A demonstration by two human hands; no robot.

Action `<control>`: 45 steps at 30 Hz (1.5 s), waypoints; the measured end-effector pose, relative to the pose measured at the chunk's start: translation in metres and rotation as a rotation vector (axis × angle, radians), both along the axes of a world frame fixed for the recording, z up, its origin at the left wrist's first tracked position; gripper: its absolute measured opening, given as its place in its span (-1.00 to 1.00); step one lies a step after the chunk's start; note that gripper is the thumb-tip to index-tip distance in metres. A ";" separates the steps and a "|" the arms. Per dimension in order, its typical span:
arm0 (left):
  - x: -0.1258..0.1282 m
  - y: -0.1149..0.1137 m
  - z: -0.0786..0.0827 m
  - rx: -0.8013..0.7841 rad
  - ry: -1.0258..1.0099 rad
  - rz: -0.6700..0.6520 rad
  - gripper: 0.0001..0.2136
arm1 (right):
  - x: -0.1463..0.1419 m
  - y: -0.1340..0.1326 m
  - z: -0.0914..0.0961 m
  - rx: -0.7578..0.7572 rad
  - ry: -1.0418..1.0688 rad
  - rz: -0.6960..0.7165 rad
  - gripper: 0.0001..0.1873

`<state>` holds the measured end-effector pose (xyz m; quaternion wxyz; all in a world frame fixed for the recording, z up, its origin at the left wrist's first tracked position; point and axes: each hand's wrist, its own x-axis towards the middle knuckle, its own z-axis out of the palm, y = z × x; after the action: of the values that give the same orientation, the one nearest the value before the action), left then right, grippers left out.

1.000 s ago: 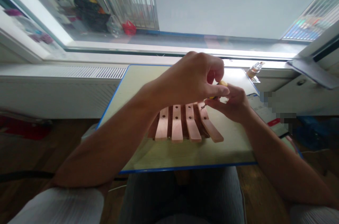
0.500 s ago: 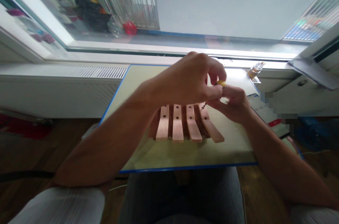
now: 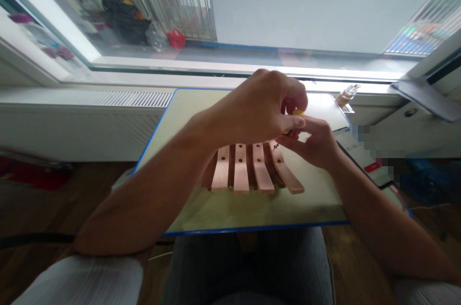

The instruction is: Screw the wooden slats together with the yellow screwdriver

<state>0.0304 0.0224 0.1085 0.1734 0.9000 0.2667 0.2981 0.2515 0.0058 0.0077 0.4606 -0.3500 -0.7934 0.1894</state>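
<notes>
The left hand (image 3: 262, 108) reaches across from the left and is closed, thumb and fingers curled round the yellow handle of a small screwdriver (image 3: 298, 113), of which only a bit of the handle shows past the knuckles. The right hand (image 3: 313, 144) sits just beside and below it, touching it, with its fingers drawn together about the lower end of the tool; I cannot tell whether it grips the shaft or only steadies it. The screwdriver slopes from the handle, up and to the right, down and to the left to a dark tip. That tip meets the far end of the rightmost slat (image 3: 286, 173), directly under both hands, with the right hand the nearer to it. There are four pale wooden slats (image 3: 239, 170), lying side by side on darker crosspieces and dotted with small holes. Their long axes run away from the person. Three lie nearly parallel, and the rightmost one splays out to the right at its near end. The slats rest in the middle of a pale surface (image 3: 201, 209) with a blue edge, set over the person's lap and against a windowsill. One small bottle (image 3: 347, 95) stands at the far right corner, well apart from the slats. One printed paper (image 3: 363, 156) lies at the right edge, near the right wrist. A radiator grille (image 3: 118, 98) runs along the sill to the left.
</notes>
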 end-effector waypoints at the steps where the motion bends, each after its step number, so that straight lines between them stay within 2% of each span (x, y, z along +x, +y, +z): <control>1: 0.000 0.000 0.001 0.003 0.000 -0.015 -0.85 | 0.001 0.000 0.001 0.000 -0.002 0.020 -0.72; 4: -0.002 0.000 0.003 0.008 0.005 -0.052 -0.79 | 0.003 -0.001 0.004 -0.013 -0.013 0.058 -0.76; 11: -0.002 -0.001 0.002 -0.016 -0.001 -0.090 -0.82 | 0.002 -0.001 0.000 0.006 -0.002 -0.005 -0.74; 15: 0.001 0.001 -0.002 -0.001 -0.020 -0.026 -0.81 | 0.001 -0.001 -0.001 0.034 -0.002 0.022 -0.73; 18: 0.002 0.002 -0.003 0.028 -0.002 0.048 -0.81 | 0.000 -0.001 -0.001 0.054 -0.012 -0.016 -0.73; 21: 0.001 0.001 -0.002 0.028 0.008 0.063 -0.86 | -0.001 -0.001 -0.002 0.050 -0.015 -0.041 -0.71; 26: -0.001 -0.001 0.001 -0.007 0.012 -0.007 -0.91 | -0.001 -0.001 -0.001 0.002 0.001 -0.036 -0.68; 32: -0.001 0.000 0.002 -0.035 -0.006 -0.103 -0.77 | 0.001 0.000 -0.002 0.030 -0.018 0.005 -0.71; 36: -0.001 -0.001 0.002 -0.055 0.002 -0.139 -0.81 | 0.000 -0.001 -0.004 0.040 0.014 -0.012 -0.73; 40: 0.001 0.000 -0.001 -0.036 -0.014 -0.066 -0.85 | 0.000 0.000 -0.003 0.042 0.012 -0.016 -0.67; 45: 0.001 0.002 -0.003 0.008 -0.017 0.016 -0.88 | -0.001 0.001 -0.003 0.055 0.012 0.003 -0.74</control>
<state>0.0317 0.0246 0.1057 0.1697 0.8960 0.2710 0.3081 0.2505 0.0070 0.0048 0.4746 -0.3348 -0.7960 0.1705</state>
